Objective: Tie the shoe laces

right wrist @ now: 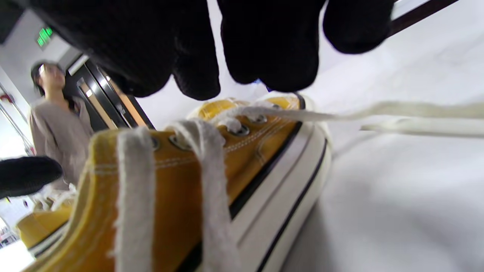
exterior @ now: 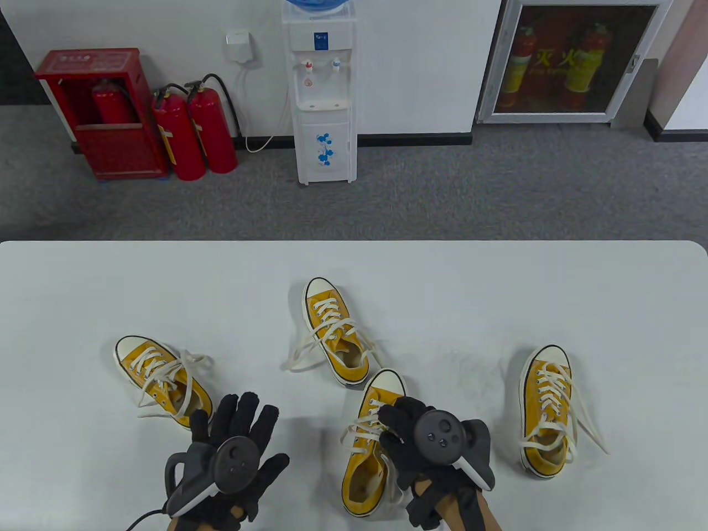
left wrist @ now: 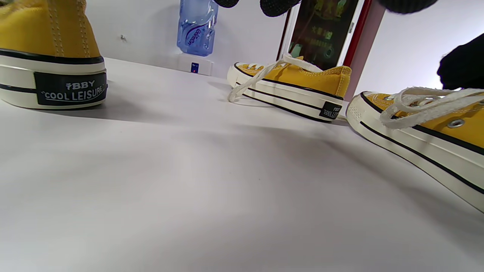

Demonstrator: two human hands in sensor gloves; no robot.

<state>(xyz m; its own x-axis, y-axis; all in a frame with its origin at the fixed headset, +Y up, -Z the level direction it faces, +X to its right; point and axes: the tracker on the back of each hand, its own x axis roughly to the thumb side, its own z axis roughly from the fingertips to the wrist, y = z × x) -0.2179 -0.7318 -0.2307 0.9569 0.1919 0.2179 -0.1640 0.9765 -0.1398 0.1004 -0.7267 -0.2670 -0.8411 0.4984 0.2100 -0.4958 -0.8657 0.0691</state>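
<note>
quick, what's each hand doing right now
Left hand: open, fingers spread, holding nothing, above the table.
Right hand: over the near middle shoe, at its laces; cannot be told whether it grips one.

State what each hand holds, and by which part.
The left hand holds nothing. The right hand is over the near shoe's laces, but a grip cannot be told.

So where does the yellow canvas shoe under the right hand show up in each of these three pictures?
Table view: the yellow canvas shoe with white laces lies bottom centre, under the right hand.
Left wrist view: at the right edge, toe pointing left.
Right wrist view: it fills the left and centre, fingers above.
Shared landmark: the white table.
</note>
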